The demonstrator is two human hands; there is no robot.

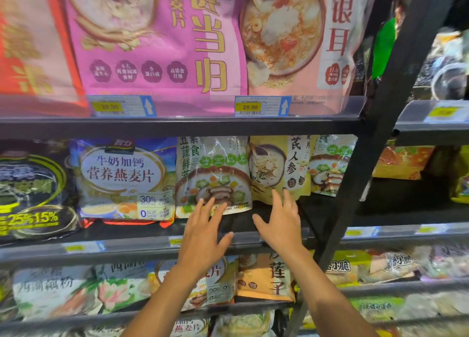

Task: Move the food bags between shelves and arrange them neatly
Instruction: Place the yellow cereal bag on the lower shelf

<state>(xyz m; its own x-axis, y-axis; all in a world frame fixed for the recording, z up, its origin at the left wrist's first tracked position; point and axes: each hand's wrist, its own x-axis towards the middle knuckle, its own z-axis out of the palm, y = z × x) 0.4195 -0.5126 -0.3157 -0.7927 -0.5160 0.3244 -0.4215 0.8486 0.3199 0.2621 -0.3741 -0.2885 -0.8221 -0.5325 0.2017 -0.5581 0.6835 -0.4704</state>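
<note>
On the middle shelf (pixel 142 232) stands a green and white vegetable food bag (pixel 213 169), and to its right a yellow ginseng bag (pixel 276 166) leans a little. My left hand (pixel 205 235) reaches up with its fingers straight, the fingertips at the lower edge of the green and white bag. My right hand (pixel 281 222) is spread open, its fingertips at the bottom of the yellow bag. Neither hand holds anything. Another green and white bag (pixel 330 164) stands behind the yellow one on the right.
A blue and white oat bag (pixel 124 179) and a black bag (pixel 33 187) fill the left of the middle shelf. Large pink bags (pixel 157 39) stand on the upper shelf above price tags (pixel 261 105). More bags lie on the lower shelves. A black upright post (pixel 370 143) bounds the right.
</note>
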